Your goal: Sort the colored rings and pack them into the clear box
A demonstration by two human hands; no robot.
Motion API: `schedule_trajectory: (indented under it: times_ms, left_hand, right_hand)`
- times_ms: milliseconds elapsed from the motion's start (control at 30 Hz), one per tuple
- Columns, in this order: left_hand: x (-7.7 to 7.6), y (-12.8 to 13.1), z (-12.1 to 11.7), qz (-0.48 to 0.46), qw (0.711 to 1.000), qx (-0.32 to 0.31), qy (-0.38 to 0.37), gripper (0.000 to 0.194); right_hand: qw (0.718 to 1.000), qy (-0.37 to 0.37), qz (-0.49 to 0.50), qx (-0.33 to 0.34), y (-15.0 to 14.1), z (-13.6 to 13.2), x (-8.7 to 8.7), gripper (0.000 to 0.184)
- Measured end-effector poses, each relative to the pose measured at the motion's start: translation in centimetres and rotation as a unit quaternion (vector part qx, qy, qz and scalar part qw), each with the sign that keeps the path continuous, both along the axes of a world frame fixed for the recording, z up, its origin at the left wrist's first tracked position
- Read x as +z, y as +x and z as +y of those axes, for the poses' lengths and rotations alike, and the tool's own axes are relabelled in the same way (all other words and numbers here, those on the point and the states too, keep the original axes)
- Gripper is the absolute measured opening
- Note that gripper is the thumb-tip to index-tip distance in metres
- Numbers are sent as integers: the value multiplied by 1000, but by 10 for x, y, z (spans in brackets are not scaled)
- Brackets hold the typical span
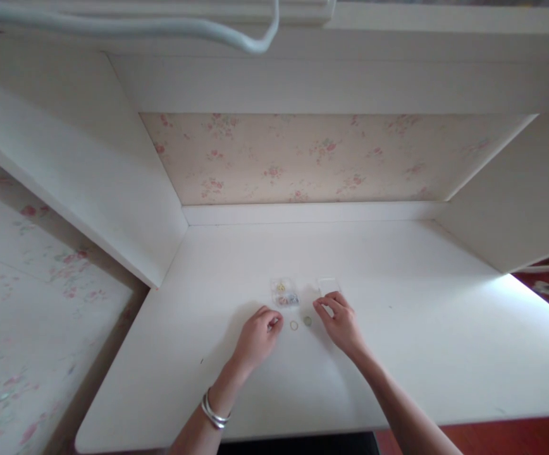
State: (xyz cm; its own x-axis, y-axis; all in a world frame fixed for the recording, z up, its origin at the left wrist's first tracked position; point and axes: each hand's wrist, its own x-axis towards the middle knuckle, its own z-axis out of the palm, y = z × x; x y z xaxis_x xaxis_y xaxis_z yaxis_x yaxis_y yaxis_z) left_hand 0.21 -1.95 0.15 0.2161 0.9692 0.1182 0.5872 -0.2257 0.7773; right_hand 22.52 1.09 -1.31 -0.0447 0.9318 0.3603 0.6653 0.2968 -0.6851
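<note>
A small clear plastic box (284, 294) with several tiny coloured items inside sits on the white desk (398, 354). Its clear lid (327, 285) lies just to the right. In front of the box lie a gold ring (294, 325) and a greenish ring (307, 321). My left hand (257, 338), silver bangles at the wrist, rests curled left of the gold ring, fingertips pinched on something too small to make out. My right hand (339, 323) sits right of the greenish ring, fingers curled together near the lid.
The desk stands in a white alcove with side panels (113, 189) left and right and floral wallpaper (303, 158) behind. A white cable (208, 28) hangs along the top shelf. A floral bedcover (28, 316) lies to the left, red floor at the lower right.
</note>
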Motion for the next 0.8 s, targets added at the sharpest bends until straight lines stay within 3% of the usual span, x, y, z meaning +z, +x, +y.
schedule_trajectory:
  times_ms: [133, 267, 533, 700, 800]
  left_hand:
    - [5, 17, -4, 49, 997, -56, -10, 16]
    - [5, 26, -3, 117, 991, -66, 3, 15]
    - [2, 32, -4, 192, 978, -76, 16, 18]
    - [5, 32, -1, 156, 984, -82, 2, 18]
    - [12, 27, 11, 118, 992, -47, 17, 18]
  right_hand:
    - [999, -9, 0, 47, 1, -14, -6, 21]
    - [996, -2, -13, 83, 0, -20, -8, 19]
    - [997, 0, 11, 76, 2, -20, -6, 19]
    - [997, -13, 30, 65, 4, -22, -8, 20]
    - [997, -28, 46, 56, 6, -22, -8, 22]
